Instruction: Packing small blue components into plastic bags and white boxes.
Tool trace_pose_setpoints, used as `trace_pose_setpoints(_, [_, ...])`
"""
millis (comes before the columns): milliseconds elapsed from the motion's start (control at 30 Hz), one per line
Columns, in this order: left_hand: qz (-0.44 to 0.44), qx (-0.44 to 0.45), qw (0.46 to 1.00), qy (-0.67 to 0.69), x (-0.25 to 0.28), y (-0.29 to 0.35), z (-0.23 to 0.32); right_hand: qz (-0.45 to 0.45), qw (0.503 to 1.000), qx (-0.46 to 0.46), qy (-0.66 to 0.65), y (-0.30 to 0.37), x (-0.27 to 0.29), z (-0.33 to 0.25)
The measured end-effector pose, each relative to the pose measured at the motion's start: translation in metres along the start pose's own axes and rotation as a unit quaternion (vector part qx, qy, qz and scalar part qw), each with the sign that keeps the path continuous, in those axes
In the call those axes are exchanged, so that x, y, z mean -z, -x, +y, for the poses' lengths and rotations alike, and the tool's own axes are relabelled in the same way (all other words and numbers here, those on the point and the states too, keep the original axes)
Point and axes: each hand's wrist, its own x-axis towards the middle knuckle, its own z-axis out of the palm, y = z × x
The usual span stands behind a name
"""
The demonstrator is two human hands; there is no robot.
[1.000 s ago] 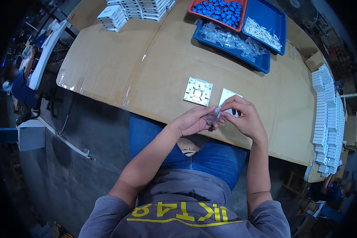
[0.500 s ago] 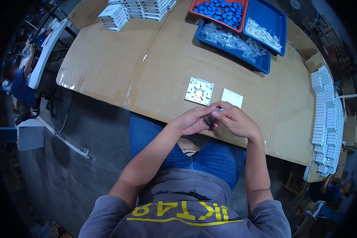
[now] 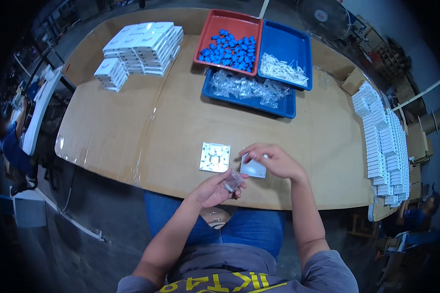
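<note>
My left hand (image 3: 215,190) holds a small clear plastic bag (image 3: 233,181) between thumb and fingers, near the table's front edge. Something small and pale shows in the bag, too unclear to name. Over the far part of a flat white square plate (image 3: 254,172) is my right hand (image 3: 274,162), palm down, its fingers loosely bent and apart, with nothing visible in them. Whether it touches the plate I cannot tell. Left of that plate lies a white square frame (image 3: 215,157) with a round pattern of slots and clips in its middle.
Farther back are a red tray (image 3: 200,51) of blue plastic pieces, a blue tray (image 3: 298,44) of white plugs and a blue tray (image 3: 278,111) of clear bags. White boxes (image 3: 142,46) are stacked at the back left; another long stack (image 3: 384,146) lines the right edge.
My hands have parted. The right hand has let go of the bag and moved over the white plate, while the left keeps the bag. The view has shifted, showing more of the table's far side.
</note>
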Motion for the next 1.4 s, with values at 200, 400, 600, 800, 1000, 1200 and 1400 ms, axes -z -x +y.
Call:
trace_pose_setpoints(200, [-0.003,0.026,0.998,0.054,0.0,-0.002,0.003,0.309,0.947,0.029,0.088,-0.047,0.135,0.04])
trace_pose_setpoints(400, [-0.005,0.032,0.998,0.06,-0.001,-0.008,0.002,0.447,0.852,-0.006,0.273,-0.085,0.275,0.065])
trace_pose_setpoints(600, [-0.002,0.037,0.996,0.078,-0.001,-0.007,0.005,0.454,0.763,-0.075,0.454,-0.11,0.295,0.053])
trace_pose_setpoints(800, [-0.004,0.044,0.995,0.089,-0.001,-0.009,0.002,0.405,0.766,-0.065,0.495,-0.128,0.314,0.078])
trace_pose_setpoints(1000, [-0.005,0.042,0.995,0.087,0.001,-0.009,0.003,0.397,0.783,-0.115,0.465,-0.146,0.331,0.09])
trace_pose_setpoints(1200, [0.007,0.042,0.996,0.078,-0.004,-0.01,0.006,0.358,0.808,-0.139,0.446,-0.149,0.351,0.093])
trace_pose_setpoints(1400, [0.001,0.041,0.996,0.077,-0.001,-0.011,0.005,0.386,0.83,-0.117,0.385,-0.153,0.348,0.1])
